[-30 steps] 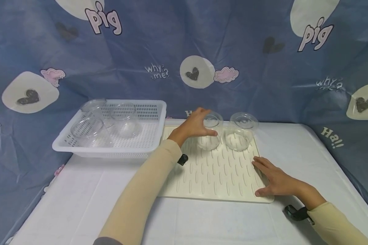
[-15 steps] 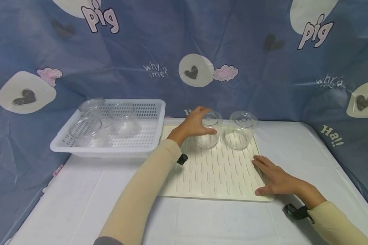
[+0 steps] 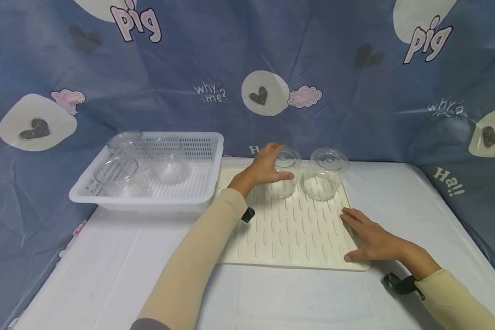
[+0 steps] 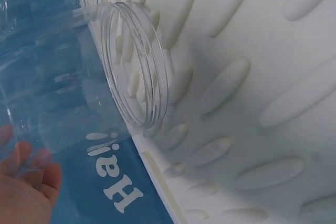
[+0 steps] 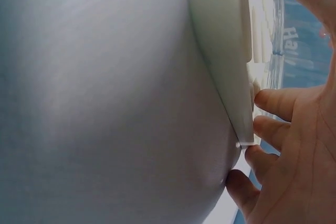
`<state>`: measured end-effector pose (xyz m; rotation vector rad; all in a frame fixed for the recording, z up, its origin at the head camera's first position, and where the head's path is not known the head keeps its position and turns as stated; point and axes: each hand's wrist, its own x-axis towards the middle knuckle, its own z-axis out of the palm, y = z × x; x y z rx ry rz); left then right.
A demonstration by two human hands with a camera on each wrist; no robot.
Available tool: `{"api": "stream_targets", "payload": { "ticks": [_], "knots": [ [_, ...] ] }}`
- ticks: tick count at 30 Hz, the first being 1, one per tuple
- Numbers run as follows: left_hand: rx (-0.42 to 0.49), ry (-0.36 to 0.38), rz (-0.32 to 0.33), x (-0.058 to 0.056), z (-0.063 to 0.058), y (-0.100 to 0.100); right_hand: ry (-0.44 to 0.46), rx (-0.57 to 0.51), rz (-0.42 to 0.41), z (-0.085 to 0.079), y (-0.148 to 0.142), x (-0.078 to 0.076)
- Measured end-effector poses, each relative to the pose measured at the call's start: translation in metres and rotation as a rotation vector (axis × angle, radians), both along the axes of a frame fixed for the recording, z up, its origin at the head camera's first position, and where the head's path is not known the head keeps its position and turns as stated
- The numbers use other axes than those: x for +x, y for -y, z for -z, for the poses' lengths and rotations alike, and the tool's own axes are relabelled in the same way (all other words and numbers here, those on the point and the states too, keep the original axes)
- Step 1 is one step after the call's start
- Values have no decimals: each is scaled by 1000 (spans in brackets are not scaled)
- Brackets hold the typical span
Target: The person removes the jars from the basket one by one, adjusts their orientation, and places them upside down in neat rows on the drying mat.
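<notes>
Here, clear cup [image 3: 289, 166] within the left fingers [image 3: 272, 150].

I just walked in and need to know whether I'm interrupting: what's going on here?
A person is handling clear plastic tubs at a table. Their left hand holds one clear tub at the back of a cream ridged mat, with a second tub standing just to its right. The right hand touches the mat's right edge, fingers spread. To the left, a white basket holds three more tubs.
</notes>
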<state>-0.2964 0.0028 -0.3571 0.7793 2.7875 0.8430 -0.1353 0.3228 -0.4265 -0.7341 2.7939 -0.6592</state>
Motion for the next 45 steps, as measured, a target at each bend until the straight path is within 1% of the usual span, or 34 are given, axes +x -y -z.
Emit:
{"api": "stream_targets", "payload": {
  "ticks": [4,7,11,15,18,21,24,26,30,32,36,41,43,45],
  "knots": [
    [11,-10,5,-1,-1,1,9,-9,8,0,0,0],
    [1,-19,-2,0,0,2,15,-13,8,0,1,0],
    [-54,-58,-22,1,-1,4,12,-8,8,0,2,-1],
    [-106,-79,-19,4,-5,8,0,7,8,0,1,0],
    [-107,-83,-18,7,-11,17,-19,14,-10,-1,1,0],
    [-108,-98,-25,8,-17,31,-32,11,-17,-3,0,1],
    [-121,-102,-40,11,-25,49,-35,8,-18,-4,0,1],
    [-139,-106,-54,15,-30,62,-33,3,-20,-3,0,1],
    [-195,-128,-87,30,-39,92,-33,5,-24,-3,2,1],
    [-225,-144,-92,37,-43,107,-35,6,-21,-2,1,1],
    [-249,-158,-128,48,-52,144,-45,6,-23,-1,0,2],
    [-254,-145,-226,60,-63,200,-36,-9,-24,-1,0,0],
    [-273,-150,-270,63,-66,221,-33,-7,-16,-1,0,0],
    [-305,-167,-310,66,-64,242,-17,-15,-12,-2,1,1]
  ]
}}
